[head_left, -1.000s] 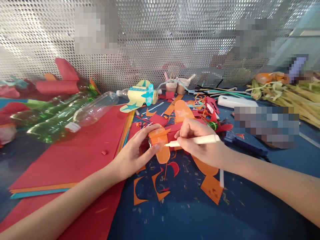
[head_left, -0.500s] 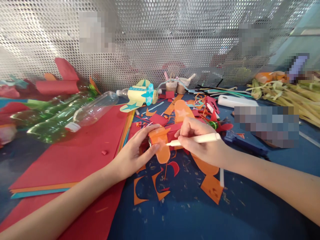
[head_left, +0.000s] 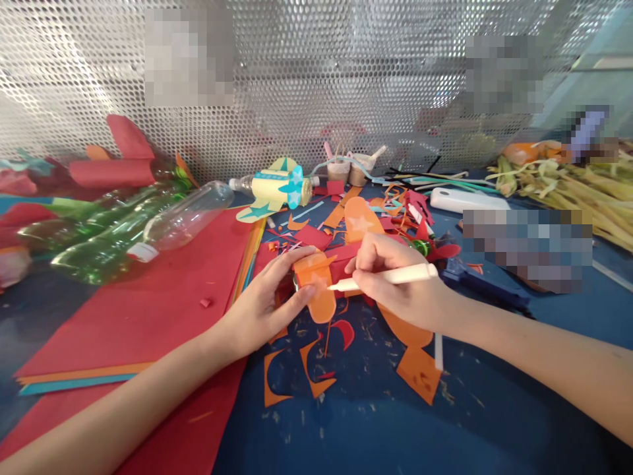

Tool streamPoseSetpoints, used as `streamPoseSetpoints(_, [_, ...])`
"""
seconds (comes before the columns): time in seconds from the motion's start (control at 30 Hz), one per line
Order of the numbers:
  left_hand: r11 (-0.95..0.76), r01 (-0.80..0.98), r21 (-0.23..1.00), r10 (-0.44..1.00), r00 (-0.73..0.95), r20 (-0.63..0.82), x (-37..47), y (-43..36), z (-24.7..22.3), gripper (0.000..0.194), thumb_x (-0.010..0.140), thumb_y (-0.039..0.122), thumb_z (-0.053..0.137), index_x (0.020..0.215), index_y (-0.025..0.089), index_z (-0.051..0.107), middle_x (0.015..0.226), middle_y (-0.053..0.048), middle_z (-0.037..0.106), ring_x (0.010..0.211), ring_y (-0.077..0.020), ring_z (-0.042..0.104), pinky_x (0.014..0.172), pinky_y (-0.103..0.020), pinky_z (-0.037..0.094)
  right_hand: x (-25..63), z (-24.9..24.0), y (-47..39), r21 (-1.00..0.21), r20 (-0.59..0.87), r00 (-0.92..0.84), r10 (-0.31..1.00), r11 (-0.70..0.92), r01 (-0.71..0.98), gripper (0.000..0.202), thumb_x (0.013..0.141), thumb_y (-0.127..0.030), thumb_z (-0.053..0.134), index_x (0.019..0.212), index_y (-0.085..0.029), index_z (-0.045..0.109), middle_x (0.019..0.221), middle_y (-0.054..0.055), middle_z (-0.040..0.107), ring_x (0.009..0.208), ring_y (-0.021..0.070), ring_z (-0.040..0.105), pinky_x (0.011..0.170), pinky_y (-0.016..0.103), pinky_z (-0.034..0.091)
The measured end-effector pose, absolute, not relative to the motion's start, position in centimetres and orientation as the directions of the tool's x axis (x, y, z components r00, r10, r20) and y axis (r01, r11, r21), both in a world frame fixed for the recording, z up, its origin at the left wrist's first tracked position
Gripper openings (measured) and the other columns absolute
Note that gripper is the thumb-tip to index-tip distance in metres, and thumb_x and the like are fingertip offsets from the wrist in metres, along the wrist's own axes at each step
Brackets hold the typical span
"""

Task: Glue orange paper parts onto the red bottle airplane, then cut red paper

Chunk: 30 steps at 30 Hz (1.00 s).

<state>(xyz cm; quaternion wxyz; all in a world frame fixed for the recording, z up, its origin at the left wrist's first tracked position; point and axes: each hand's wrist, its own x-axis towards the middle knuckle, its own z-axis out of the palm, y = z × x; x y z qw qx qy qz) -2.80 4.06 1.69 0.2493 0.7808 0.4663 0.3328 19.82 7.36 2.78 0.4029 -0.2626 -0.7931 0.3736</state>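
Observation:
My left hand [head_left: 270, 300] is closed around a small red and orange paper craft, its thumb pressing on a rounded orange paper wing [head_left: 322, 309] with a faint pale star. In my right hand [head_left: 390, 284] is a white marker [head_left: 405, 272], held like a pen. The marker's tip touches, or nearly touches, the star on the wing. Behind the right hand lies another rounded orange wing [head_left: 360, 218], also with a pale star. What the left fingers grip on the far side is mostly hidden.
Red paper sheets [head_left: 163, 323] lie stacked at left under plastic bottles [head_left: 188, 218]. A yellow paper plane [head_left: 271, 188] on a bottle stands behind, near two small cups [head_left: 339, 173]. Orange scraps [head_left: 316, 369] litter the blue table [head_left: 356, 435]. A dark blue tool [head_left: 484, 287] is at right.
Almost nothing differs. Both hands keep their hold, and the marker tip stays at the same spot on the orange wing; the view has shifted very slightly.

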Motion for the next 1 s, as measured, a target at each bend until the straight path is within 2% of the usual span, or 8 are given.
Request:
streamPoseSetpoints(0.23, [-0.418,0.547,0.725,0.904,0.332,0.270,-2.65,3.95,1.76,0.045,0.092,0.044,0.048,0.133,0.027,0.042,0.134,-0.006,0.056,0.118,-0.0258,0.055,0.097,-0.041,0.049,19.85,2.74,7.32,-0.796,0.434,-0.554,0.710,0.591,0.134,0.024,0.087,-0.024,0.059,0.072,-0.023,0.040,0.068,-0.003,0.052,0.072,0.0133,0.054,0.058,0.024,0.041])
streamPoseSetpoints(0.37, [-0.419,0.545,0.726,0.903,0.334,0.271,-2.70,4.00,1.77,0.045,0.092,0.044,0.048,0.133,0.026,0.041,0.135,-0.007,0.055,0.119,-0.0258,0.054,0.099,-0.042,0.047,19.86,2.78,7.29,-0.802,0.414,-0.559,0.718,0.578,0.149,0.024,0.087,-0.025,0.059,0.073,-0.023,0.039,0.069,-0.003,0.053,0.069,0.0125,0.054,0.055,0.023,0.041])
streamPoseSetpoints(0.57, [-0.407,0.529,0.745,0.907,0.333,0.259,-2.75,3.98,1.71,0.046,0.092,0.042,0.049,0.134,0.026,0.042,0.137,-0.008,0.053,0.117,-0.0256,0.056,0.097,-0.041,0.049,19.89,2.80,7.27,-0.793,0.431,-0.546,0.719,0.590,0.152,0.024,0.086,-0.023,0.058,0.072,-0.023,0.039,0.068,-0.003,0.051,0.076,0.0146,0.056,0.058,0.024,0.041])
streamPoseSetpoints(0.73, [-0.412,0.529,0.742,0.905,0.333,0.266,-2.76,3.97,1.69,0.046,0.092,0.044,0.048,0.134,0.026,0.042,0.136,-0.008,0.055,0.118,-0.0264,0.056,0.100,-0.044,0.047,19.85,2.82,7.30,-0.786,0.437,-0.543,0.717,0.598,0.158,0.024,0.086,-0.023,0.057,0.071,-0.023,0.038,0.066,-0.003,0.049,0.075,0.0145,0.057,0.058,0.024,0.041])
streamPoseSetpoints(1.0, [-0.413,0.544,0.731,0.906,0.330,0.267,-2.78,3.91,1.71,0.046,0.093,0.044,0.048,0.135,0.026,0.041,0.138,-0.007,0.053,0.118,-0.0251,0.056,0.101,-0.041,0.046,19.79,2.88,7.36,-0.796,0.437,-0.549,0.712,0.591,0.133,0.024,0.086,-0.021,0.056,0.071,-0.023,0.037,0.062,-0.004,0.047,0.076,0.0150,0.057,0.055,0.023,0.039])
